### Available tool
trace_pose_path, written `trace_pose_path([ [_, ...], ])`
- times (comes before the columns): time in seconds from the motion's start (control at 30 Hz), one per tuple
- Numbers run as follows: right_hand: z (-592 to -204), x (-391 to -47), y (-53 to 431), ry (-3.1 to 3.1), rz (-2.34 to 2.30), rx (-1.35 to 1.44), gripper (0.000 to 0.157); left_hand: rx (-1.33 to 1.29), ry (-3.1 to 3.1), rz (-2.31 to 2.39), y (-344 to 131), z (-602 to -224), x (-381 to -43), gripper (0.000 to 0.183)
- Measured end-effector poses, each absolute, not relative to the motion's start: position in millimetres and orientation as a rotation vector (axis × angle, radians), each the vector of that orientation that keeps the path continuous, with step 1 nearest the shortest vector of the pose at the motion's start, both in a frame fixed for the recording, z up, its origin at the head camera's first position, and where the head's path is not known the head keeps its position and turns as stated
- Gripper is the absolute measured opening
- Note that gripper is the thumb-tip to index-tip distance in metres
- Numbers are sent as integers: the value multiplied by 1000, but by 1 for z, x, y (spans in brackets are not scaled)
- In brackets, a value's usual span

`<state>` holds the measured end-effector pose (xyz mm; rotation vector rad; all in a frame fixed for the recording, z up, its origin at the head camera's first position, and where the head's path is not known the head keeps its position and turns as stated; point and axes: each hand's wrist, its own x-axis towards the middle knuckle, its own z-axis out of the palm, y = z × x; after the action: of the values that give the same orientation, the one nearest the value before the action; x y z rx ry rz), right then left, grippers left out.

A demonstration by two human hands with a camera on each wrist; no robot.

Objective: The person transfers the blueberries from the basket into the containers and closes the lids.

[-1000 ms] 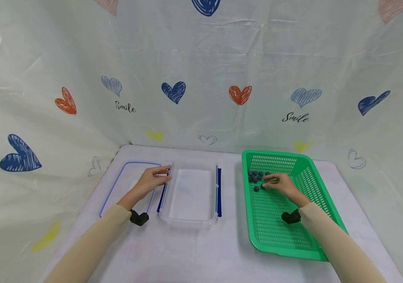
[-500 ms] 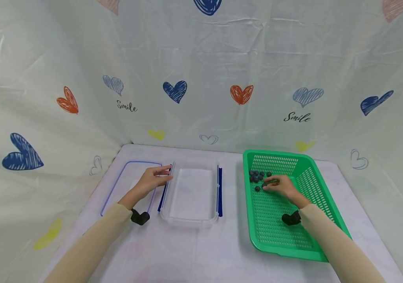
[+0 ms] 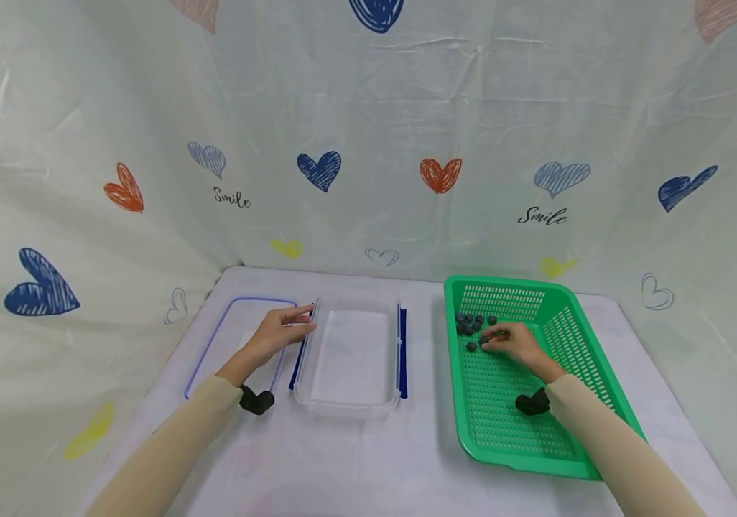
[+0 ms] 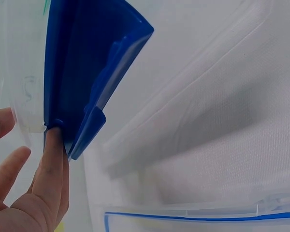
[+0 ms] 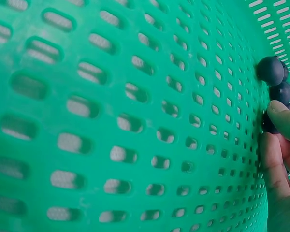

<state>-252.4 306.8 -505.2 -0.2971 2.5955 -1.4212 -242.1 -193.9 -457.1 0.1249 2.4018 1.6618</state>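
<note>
Head view: right hand (image 3: 512, 342) pinches round berry (image 5: 269, 124) in basket (image 3: 504, 424), right of frame, long axis running up frame. Box (image 3: 345, 410) lies left, frame centre. Left hand (image 3: 274, 332) nearer box, fingers loosely extended, touching blue flap (image 4: 82, 63).

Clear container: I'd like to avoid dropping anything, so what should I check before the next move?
1. Clear container open: ok, the lid lies apart, to its left.
2. Left hand at the container: ok, touching a blue flap.
3. Right hand grip: ok, pinching a dark berry.
4. Berry lifted off the green basket floor: cannot tell.
5. Berry over the container: not ok, it is in the basket.
</note>
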Motion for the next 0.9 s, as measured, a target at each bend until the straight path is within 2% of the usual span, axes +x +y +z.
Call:
trace_pose_path([
  [0.9,-492,-255,304,2583,-1407,-302,27,111,2395,1649,-195,-460,-244,55],
])
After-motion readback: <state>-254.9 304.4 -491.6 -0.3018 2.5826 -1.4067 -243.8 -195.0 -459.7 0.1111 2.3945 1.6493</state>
